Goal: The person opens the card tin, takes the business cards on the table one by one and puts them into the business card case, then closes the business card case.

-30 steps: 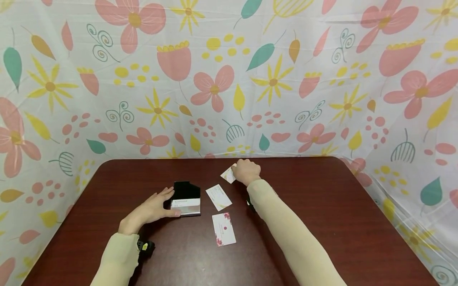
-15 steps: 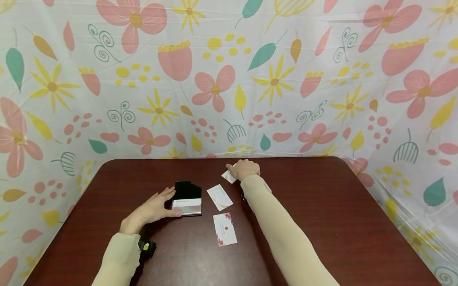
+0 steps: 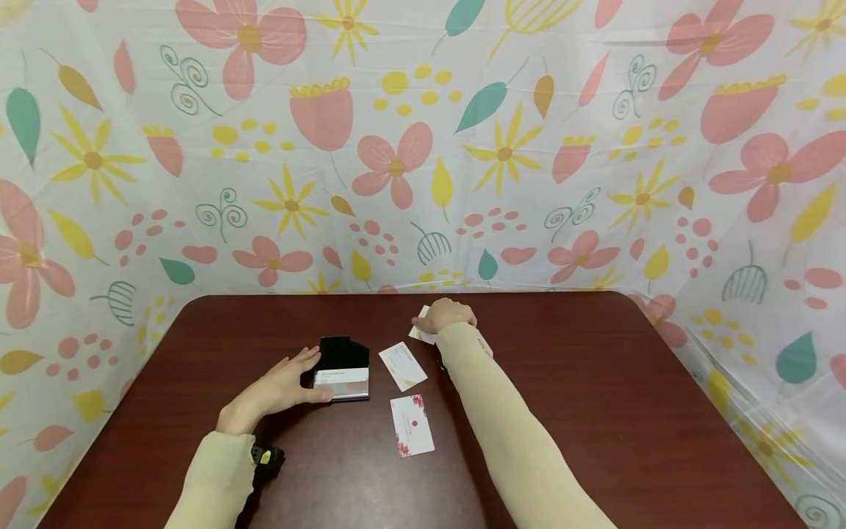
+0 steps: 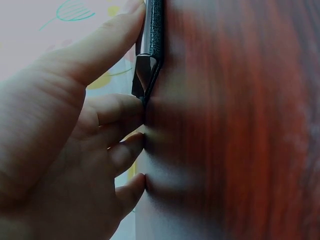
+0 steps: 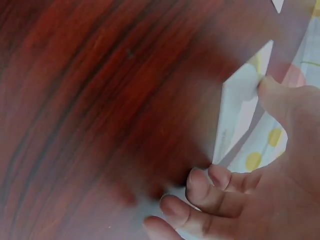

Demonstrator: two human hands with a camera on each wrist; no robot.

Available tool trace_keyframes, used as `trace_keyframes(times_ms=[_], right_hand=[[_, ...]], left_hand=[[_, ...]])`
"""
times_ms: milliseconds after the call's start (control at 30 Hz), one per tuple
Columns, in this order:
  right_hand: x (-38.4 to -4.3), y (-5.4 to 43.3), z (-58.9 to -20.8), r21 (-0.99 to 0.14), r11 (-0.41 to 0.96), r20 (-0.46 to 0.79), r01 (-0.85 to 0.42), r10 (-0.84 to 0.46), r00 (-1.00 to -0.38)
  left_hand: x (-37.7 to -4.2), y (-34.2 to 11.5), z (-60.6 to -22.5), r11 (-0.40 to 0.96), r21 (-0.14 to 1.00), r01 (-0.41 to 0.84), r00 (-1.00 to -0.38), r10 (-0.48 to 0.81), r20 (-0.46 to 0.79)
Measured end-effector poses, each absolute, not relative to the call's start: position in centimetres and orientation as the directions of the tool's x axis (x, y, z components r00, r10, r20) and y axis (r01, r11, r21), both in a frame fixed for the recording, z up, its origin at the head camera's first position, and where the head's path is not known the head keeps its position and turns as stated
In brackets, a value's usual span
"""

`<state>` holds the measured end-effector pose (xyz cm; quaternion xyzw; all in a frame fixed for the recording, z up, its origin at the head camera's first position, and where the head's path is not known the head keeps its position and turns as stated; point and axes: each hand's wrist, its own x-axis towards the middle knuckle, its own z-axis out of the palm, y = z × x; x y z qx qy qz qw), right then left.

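My right hand [image 3: 449, 314] pinches the far card [image 5: 237, 100] by its edges, with my thumb on one side and my fingers on the other. I can't tell if all of it is off the worktop [image 3: 595, 382]. My left hand [image 3: 280, 386] is spread out at the left side of the card case [image 3: 344, 354], thumb on its near corner, fingertips by its black flap. A white card [image 3: 340, 375] with tiny print shows inside.

The far card looks very light and thin. I think it is stiff enough to stay flat but could bend if I squeeze too hard. It may slide on the smooth top and be hard to pick up flat, so its edges are the best place to hold. The case looks hard and heavier than a card, and its silver part may be slippery, so I'd hold it by the sides.

The middle card [image 3: 403, 366] lies just right of the case. The flower card [image 3: 413, 426] lies nearer to me.

The worktop is dark red-brown and a bit shiny. Behind it hangs a white cloth [image 3: 390, 209] with pink, yellow and green flowers and leaves.
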<state>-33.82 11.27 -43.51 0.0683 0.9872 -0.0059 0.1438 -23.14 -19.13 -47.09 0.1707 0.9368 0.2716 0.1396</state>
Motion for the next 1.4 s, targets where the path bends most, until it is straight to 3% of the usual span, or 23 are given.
trace_keyframes(times_ms=[200,867,1067,1267,1400], right_hand=[[-32.6,10.8,-42.4,-0.104,0.981,-0.293,0.161,0.125,-0.948],[-33.1,12.5,-43.0,-0.303,0.953,-0.338,0.009,-0.099,-0.936],[-32.9,13.2,-42.7,-0.288,0.957,-0.352,-0.022,-0.127,-0.927],[-32.4,13.5,-42.1,-0.13,0.991,-0.329,0.041,-0.004,-0.944],[-32.5,13.7,-41.9,-0.106,0.992,-0.331,0.066,0.028,-0.943]], left_hand=[[-23.3,-19.3,-47.2,0.791,0.555,0.255,-0.902,0.402,-0.159],[-23.2,-19.5,-47.2,0.796,0.549,0.254,-0.902,0.4,-0.162],[-23.2,-19.3,-47.2,0.797,0.55,0.251,-0.902,0.398,-0.166],[-23.1,-19.2,-47.0,0.794,0.552,0.256,-0.903,0.401,-0.157],[-23.1,-19.2,-46.9,0.791,0.555,0.257,-0.902,0.403,-0.156]])
